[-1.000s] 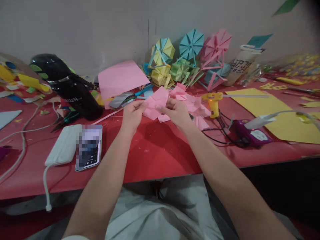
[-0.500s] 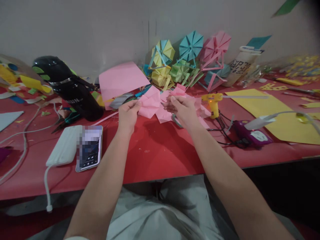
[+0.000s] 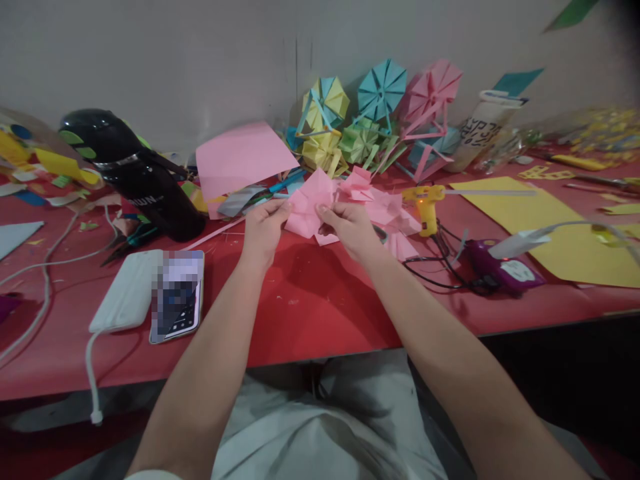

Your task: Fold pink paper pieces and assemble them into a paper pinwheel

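Note:
A creased piece of pink folded paper [image 3: 311, 200] is held up above the red table. My left hand [image 3: 266, 230] pinches its left edge between thumb and fingers. At its right edge, my right hand [image 3: 347, 227] is closed with thumb and fingertips on the paper. Just behind and right of my right hand lie more pink folded paper pieces [image 3: 387, 207], partly covered by the hand. A scissors handle seems to peek out beside my right wrist, mostly hidden.
A yellow glue gun [image 3: 425, 203] stands right of the pink pieces, its cord near a purple adapter [image 3: 505, 267]. Yellow paper [image 3: 560, 233] lies at right. Paper wheels [image 3: 383, 90] lean at the back. Left are a black bottle [image 3: 135, 180], a power bank [image 3: 127, 290] and a phone [image 3: 177, 297].
My right hand has moved left from over the loose pink pieces and closed on the held paper's right edge. My left hand and the paper have shifted slightly right.

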Tool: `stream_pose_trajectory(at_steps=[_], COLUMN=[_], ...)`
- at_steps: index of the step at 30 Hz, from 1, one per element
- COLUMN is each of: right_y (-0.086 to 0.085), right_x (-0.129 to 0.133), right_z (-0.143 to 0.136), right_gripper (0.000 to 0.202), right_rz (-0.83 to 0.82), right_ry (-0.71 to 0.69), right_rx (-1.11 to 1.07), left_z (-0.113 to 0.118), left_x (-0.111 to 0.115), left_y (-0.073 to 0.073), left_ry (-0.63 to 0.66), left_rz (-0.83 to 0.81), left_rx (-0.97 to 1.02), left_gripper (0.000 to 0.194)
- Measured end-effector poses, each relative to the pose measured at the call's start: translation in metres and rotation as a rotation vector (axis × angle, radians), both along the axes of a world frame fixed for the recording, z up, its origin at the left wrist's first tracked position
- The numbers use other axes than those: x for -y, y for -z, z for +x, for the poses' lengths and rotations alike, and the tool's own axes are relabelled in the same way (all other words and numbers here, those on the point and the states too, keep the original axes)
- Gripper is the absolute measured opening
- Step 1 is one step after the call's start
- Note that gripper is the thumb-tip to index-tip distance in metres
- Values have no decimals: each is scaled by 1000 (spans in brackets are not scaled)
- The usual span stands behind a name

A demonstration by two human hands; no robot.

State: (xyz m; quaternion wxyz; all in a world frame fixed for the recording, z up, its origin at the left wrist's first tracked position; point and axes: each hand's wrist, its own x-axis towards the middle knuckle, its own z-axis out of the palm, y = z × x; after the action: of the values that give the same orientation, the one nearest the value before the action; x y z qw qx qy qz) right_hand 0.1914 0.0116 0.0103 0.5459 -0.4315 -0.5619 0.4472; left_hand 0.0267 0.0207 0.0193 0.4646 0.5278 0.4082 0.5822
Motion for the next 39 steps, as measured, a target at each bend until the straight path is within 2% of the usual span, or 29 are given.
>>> stream_pose_trajectory(at_steps=[9,17,31,39], right_y=[3,4,6,4], right_x=[2,3,1,2], right_z=[-2,-7,-9,-7], right_gripper=[50,52,47,40], right_rz=[71,75,19,38], right_ry=[104,97,52,1], right_rx=[67,96,0,-42], left_z=[4,8,7,8], left_x=[3,5,2,8], left_y=[6,4,6,3], left_ry=[-12,-84,-81,11], left_rz=[40,54,10,-9], left_rx=[2,-29,32,-30], left_gripper=[22,38,30,23])
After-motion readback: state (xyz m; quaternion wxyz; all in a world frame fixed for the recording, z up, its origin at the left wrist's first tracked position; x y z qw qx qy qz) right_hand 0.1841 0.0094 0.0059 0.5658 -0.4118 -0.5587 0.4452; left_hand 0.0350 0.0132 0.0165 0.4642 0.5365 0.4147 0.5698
